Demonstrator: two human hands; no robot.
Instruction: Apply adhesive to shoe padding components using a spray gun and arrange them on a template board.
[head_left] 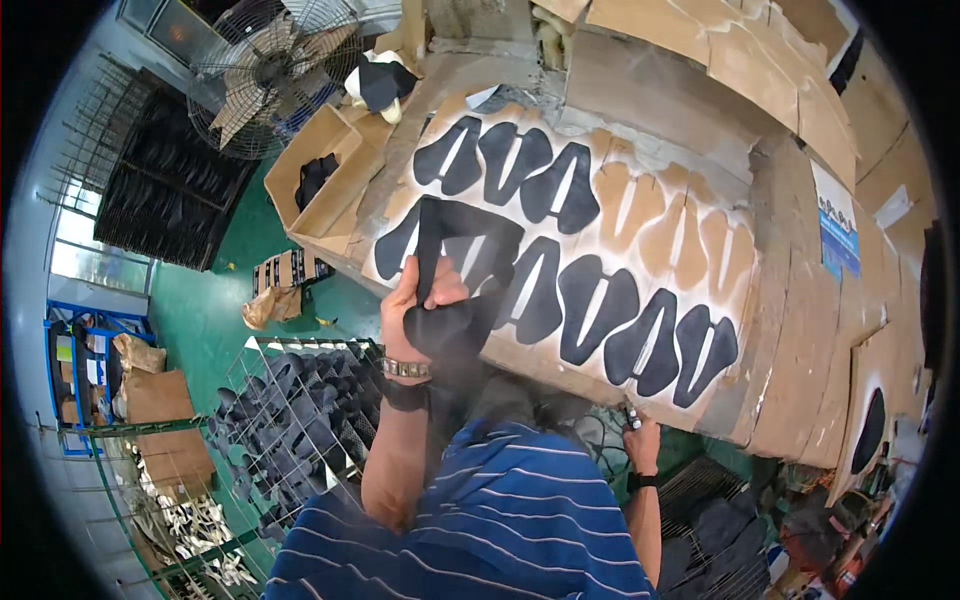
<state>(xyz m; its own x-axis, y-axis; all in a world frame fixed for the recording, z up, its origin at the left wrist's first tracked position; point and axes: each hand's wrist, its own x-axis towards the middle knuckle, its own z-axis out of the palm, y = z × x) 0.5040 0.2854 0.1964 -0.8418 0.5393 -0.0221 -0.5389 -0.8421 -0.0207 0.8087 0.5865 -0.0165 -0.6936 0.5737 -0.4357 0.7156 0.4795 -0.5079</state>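
My left hand [430, 295] is closed round a dark, flat shoe-upper piece [470, 220], lifted over the board's near-left part. The piece is blurred and its lower end folds down over my fingers. Several black V-shaped shoe-upper pieces [605, 310] lie in two rows on a cardboard sheet [700, 360] with white overspray. Bare brown outlines [675, 235] show at the far right of the sheet. Beyond the near edge of the board, my right hand [643, 446] is closed on what looks like a spray gun [631, 416]; most of it is hidden.
A cardboard box [325, 170] stands at the far left, with a large fan [270, 75] behind it. Cardboard walls [690, 110] rise along the back. A wire rack of dark pieces [290, 420] is at my left; another dark pile [715, 540] sits lower right.
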